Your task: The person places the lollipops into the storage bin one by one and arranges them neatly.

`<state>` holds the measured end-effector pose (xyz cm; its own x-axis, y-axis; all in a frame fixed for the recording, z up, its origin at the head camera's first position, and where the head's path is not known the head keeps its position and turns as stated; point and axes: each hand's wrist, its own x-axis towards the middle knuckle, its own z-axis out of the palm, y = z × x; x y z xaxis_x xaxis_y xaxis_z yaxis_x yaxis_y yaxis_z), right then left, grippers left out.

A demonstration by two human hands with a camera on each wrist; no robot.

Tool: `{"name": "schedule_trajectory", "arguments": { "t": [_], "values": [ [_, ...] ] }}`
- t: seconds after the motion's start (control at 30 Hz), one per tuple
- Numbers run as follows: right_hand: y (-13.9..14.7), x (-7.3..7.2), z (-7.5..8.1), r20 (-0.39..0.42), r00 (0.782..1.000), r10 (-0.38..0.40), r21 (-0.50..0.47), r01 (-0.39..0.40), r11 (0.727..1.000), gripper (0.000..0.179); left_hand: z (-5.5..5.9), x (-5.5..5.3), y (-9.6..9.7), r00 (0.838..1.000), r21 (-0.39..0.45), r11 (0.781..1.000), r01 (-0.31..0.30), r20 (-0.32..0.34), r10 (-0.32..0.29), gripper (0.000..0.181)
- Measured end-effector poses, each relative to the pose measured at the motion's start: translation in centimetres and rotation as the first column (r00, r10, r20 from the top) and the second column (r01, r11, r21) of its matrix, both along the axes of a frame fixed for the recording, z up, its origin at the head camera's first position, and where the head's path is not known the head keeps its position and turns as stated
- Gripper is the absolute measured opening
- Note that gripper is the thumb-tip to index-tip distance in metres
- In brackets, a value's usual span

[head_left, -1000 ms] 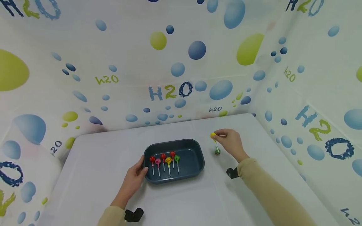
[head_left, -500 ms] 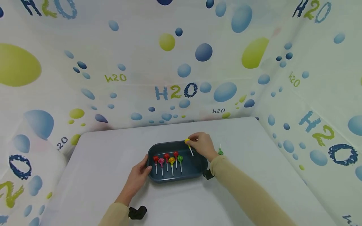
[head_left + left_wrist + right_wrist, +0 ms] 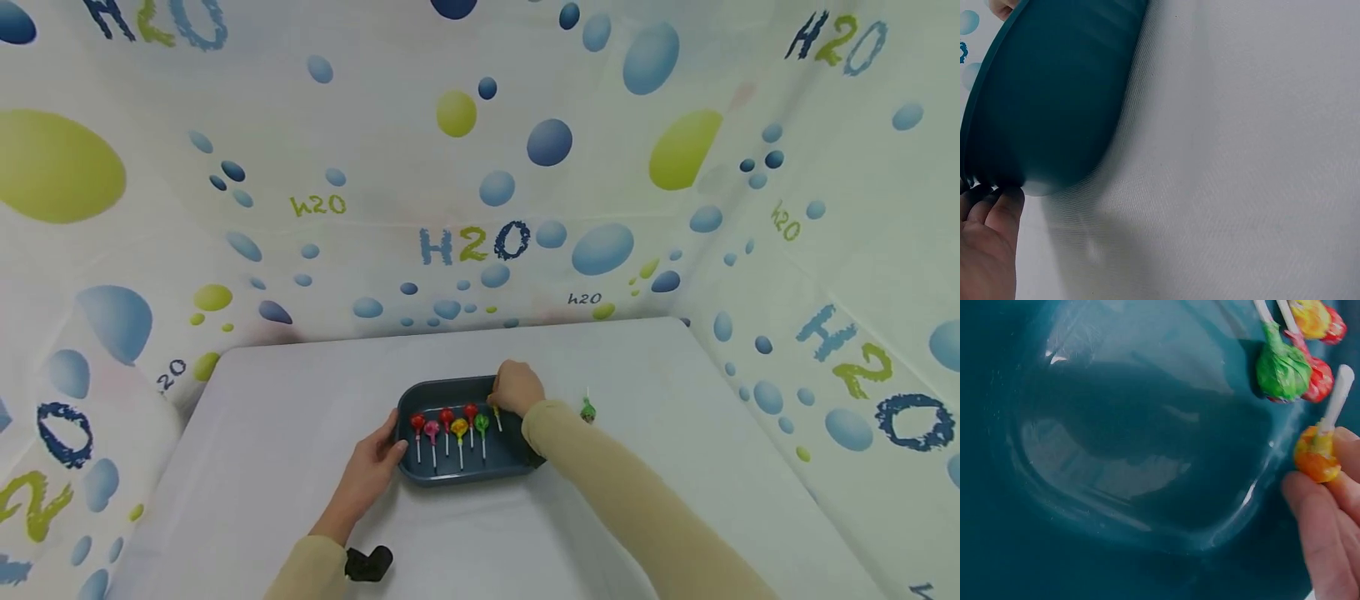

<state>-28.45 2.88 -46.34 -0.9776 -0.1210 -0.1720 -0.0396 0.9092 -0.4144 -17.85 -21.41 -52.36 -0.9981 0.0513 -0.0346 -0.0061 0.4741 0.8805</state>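
A dark blue-green tray [image 3: 450, 477] stands on the table. My left hand [image 3: 371, 467] holds its left end, fingers and thumb at the rim; in the left wrist view, the fingertips meet the tray's outer wall. Inside, several wrapped lollipops lie in a row, heads away from me: red, pink and yellow ones, with a green lollipop [image 3: 482, 423] at the right end. Over the tray's back right part, my right hand [image 3: 519, 388] pinches a yellow-orange lollipop [image 3: 1316, 455] by its head, stick pointing toward me. The right wrist view shows it beside the green one.
Another green lollipop [image 3: 588, 410] stands on the white table [image 3: 637, 375] right of the tray, stick up. Patterned white curtains [image 3: 390, 150] with blue and green spots hang behind the table and along both sides. A black wrist camera mount [image 3: 369, 564] sticks out near my left wrist.
My right hand has carried the yellow lollipop leftward from the table's right side and lowered it into the tray. My left hand keeps its hold on the tray.
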Motion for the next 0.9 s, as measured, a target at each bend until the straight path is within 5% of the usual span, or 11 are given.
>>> {"name": "schedule_trajectory", "arguments": {
  "t": [0.23, 0.4, 0.9],
  "values": [
    [-0.6, -0.9, -2.2, 0.009, 1.000, -0.014, 0.087, 0.013, 0.996, 0.034, -0.2, 0.0, 0.3, 1.000, 0.001, 1.000, 0.003, 0.007, -0.003, 0.062],
    [-0.5, -1.7, -3.9, -0.030, 0.999, 0.027, 0.107, -0.023, 0.994, 0.028, -0.3, 0.0, 0.3, 1.000, -0.001, 1.000, 0.004, 0.002, -0.004, 0.062],
    [-1.1, -1.3, -3.2, 0.037, 0.997, 0.066, 0.130, -0.071, 0.989, 0.023, -0.3, 0.0, -0.1, 1.000, 0.014, 1.000, -0.007, -0.001, 0.007, 0.061]
  ]
}}
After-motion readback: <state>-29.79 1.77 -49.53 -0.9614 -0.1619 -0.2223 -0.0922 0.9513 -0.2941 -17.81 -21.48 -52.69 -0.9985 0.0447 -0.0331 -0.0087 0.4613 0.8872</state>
